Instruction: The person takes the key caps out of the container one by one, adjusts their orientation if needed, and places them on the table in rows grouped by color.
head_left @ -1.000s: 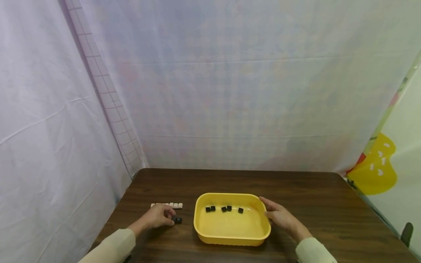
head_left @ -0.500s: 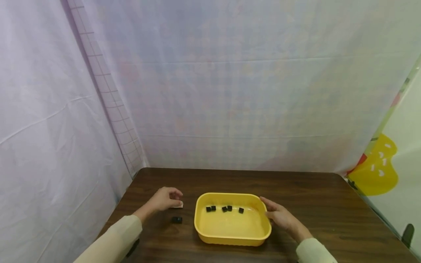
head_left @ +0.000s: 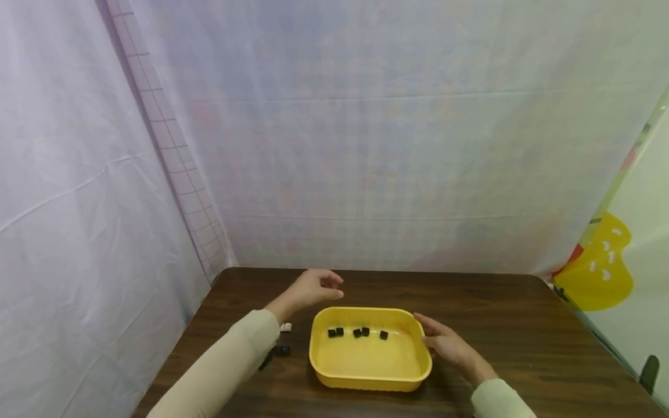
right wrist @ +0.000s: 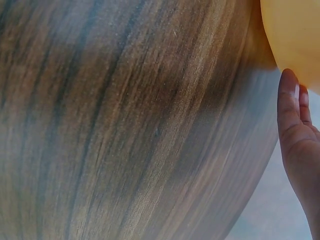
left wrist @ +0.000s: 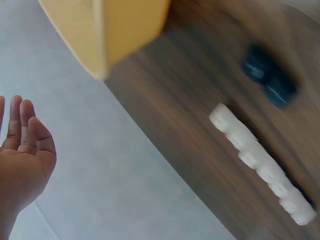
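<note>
My left hand hovers above the table behind the back left corner of a yellow plastic basin. Its fingers are loosely bent, and nothing shows between them; the left wrist view has the palm bare. With fairly straight fingers, my right hand touches the basin's right side. Inside the basin lie several small black cubes, grouped toward its back. To its left, two black cubes sit side by side on the table. Behind those runs a row of small white cubes, mostly hidden by my left sleeve in the head view.
The dark wood-grain table carries everything. Pale curtains hang behind it and along the left. A dark narrow object stands at the far right edge.
My left hand has left the two black cubes, passed over the white row, and moved right and back to behind the basin. The right hand and basin have stayed put.
</note>
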A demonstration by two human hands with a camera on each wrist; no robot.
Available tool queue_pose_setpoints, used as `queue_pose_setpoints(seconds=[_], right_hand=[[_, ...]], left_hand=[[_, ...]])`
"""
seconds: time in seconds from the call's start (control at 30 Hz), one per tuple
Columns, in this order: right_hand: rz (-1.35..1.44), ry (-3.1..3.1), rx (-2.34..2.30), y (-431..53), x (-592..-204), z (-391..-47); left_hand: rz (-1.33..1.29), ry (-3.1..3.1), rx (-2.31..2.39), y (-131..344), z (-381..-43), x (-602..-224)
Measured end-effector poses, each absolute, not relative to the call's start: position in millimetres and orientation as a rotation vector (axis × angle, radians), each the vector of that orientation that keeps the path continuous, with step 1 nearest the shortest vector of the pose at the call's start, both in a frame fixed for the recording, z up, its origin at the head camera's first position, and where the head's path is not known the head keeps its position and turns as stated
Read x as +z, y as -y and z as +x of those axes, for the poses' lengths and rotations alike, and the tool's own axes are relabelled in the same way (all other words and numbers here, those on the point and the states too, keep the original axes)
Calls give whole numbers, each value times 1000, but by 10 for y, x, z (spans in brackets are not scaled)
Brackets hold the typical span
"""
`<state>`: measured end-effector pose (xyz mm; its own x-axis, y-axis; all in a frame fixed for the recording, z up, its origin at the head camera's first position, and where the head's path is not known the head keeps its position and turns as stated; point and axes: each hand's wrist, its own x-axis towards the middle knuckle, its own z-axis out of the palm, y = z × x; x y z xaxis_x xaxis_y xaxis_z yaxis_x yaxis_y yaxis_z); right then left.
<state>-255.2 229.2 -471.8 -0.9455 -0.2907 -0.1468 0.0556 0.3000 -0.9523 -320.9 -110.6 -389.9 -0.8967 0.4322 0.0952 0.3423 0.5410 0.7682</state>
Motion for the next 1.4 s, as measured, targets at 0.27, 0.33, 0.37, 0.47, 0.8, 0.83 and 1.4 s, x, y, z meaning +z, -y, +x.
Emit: queue_pose_setpoints(seconds=[0.27,0.33,0.37,0.47,0.8,0.83,1.4], right_hand=[[-244,-2267,-1700,-2306,-4713,-2537],[-233,-2268,-1703,-2305,-4713,-2537],[-225,-2270,-1703,-2305,-4712,-2538],[-188,-2285,-1701,-2302,-4713,-2539],[-149,-2300,-1696,-2289,-4723,-2541],[-143,-2300,-1696,-2288,-4722,-2540],[-141,-2273,-1719,-2285,-4724,-2519]], left_hand=[[709,-2596,1307,672,-3263,-3890],[714,-2589,1305,586,-3284,-3905],[712,-2588,1297,543,-3295,-3913],[724,-2587,1272,424,-3322,-3941],[879,-2575,1106,93,-3348,-4049],[896,-2577,1081,69,-3346,-4067],[1056,-2698,606,-106,-3359,-4328]])
